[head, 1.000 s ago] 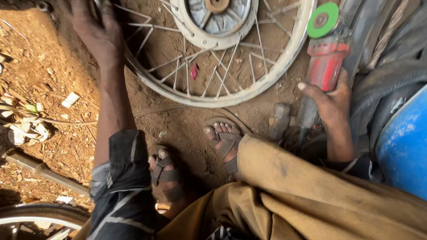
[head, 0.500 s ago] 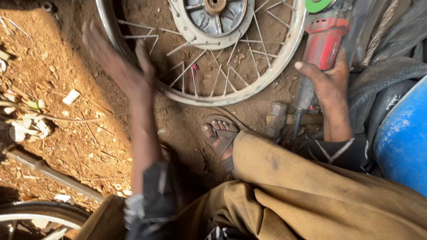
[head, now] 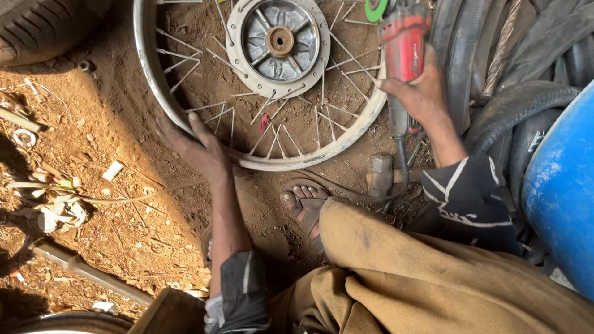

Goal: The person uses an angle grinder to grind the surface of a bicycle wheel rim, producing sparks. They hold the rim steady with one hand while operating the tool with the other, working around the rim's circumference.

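A spoked metal wheel rim (head: 148, 80) with a round grey hub (head: 279, 42) lies flat on the dirt; several spokes are cut and hang loose. My left hand (head: 195, 145) grips the rim's near-left edge. My right hand (head: 421, 93) holds a red angle grinder (head: 403, 43) by its body, its green disc (head: 375, 8) over the rim's far right side. The grinder's cord runs down past a hammer (head: 382, 175) on the ground.
My sandalled foot (head: 304, 204) rests just below the rim. A blue drum (head: 560, 185) stands at the right, with old tyres and tubes (head: 495, 80) behind it. A tyre (head: 43, 25) lies top left. A metal pipe (head: 80, 269) and scraps litter the dirt at left.
My left hand has come down from the rim's far left to its near-left edge and taken hold. The view has shifted so the wheel sits lower; the grinder has risen toward the rim.
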